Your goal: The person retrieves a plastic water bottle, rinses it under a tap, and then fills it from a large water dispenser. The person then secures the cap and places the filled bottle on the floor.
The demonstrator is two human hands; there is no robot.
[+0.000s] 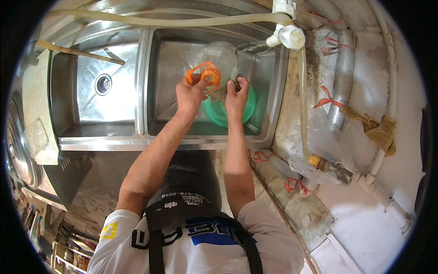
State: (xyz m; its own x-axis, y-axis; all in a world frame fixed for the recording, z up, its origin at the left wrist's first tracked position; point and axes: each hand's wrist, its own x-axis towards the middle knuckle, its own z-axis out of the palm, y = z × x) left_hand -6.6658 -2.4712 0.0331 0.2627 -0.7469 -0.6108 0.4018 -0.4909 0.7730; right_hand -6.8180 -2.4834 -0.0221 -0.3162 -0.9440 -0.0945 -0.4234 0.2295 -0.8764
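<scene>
My left hand grips the orange handle ring at the neck of a large clear plastic jug. The jug is tilted over the right sink basin. My right hand has its thumb and fingers curled at the jug's near right side; what lies inside the fingers is partly hidden. Between my hands hangs a brown, coarse cloth, its hold unclear. Beneath them sits a green plastic bowl, partly covered by my right hand and wrist.
Water runs from a white plastic tap towards the jug. A pale hose crosses the sink's back. A stick leans into the left basin. Wrapped pipes and a clear plastic bag lie to the right.
</scene>
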